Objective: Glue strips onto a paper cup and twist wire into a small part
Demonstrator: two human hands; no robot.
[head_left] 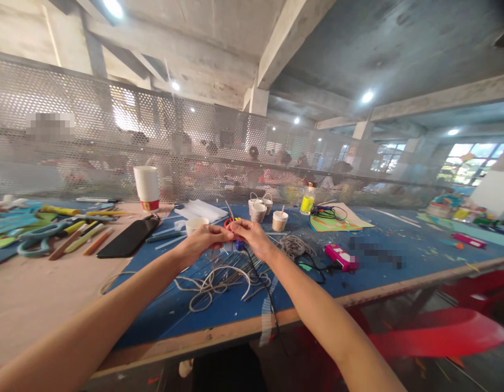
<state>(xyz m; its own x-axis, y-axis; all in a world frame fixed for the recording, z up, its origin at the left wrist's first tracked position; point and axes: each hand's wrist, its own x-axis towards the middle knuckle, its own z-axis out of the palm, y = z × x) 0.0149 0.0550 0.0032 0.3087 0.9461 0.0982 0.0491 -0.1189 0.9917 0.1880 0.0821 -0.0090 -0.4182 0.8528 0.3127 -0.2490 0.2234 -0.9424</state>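
Observation:
My left hand [207, 239] and my right hand [252, 238] meet above the blue table mat, fingertips pinched together. Whatever they grip is too small and covered to make out. A thin grey strand [229, 209] rises just beyond the fingertips; I cannot tell whether it is held. Partly hidden behind the fingers is a red and yellow item [228, 222]. Right below the hands sits a blue object [239, 246], near a black cable [258, 274] that runs over the table's front edge. Loops of pale cord [207, 287] and thin wires lie underneath.
Paper cups [258, 212], a yellow-labelled bottle [307, 200] and a cord bundle [295, 246] lie beyond or right. A pink device [340, 257] is farther right. Leftward are a black phone [128, 238], scissors [40, 238] and stacked cups [146, 185]. A perforated screen [186, 163] stands behind.

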